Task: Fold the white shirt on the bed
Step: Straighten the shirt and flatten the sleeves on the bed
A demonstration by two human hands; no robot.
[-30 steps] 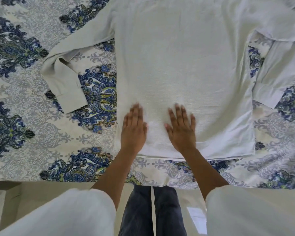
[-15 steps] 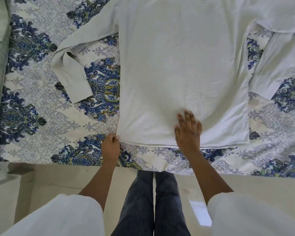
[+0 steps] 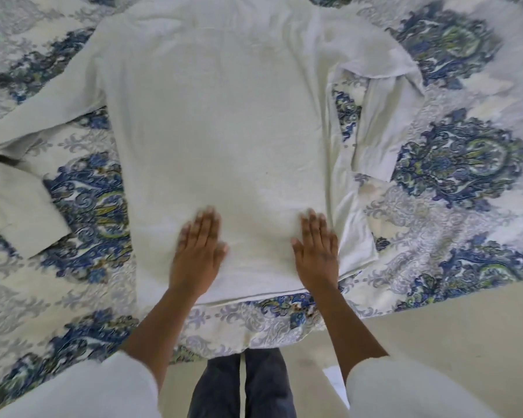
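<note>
White shirt (image 3: 218, 116) lies spread across the bed (image 3: 465, 164), filling the centre of the frame, hem nearest me at the lower middle. My left hand (image 3: 198, 251) and right hand (image 3: 316, 251) both lie flat on the cloth just above the hem, fingers straight and close together, palms down, gripping nothing. I'd say they press to smooth the body flat before any fold. One sleeve (image 3: 21, 212) is bent at the left edge and the other sleeve (image 3: 375, 140) is crumpled at right. Neither is tucked in yet, so the folding looks barely begun.
</note>
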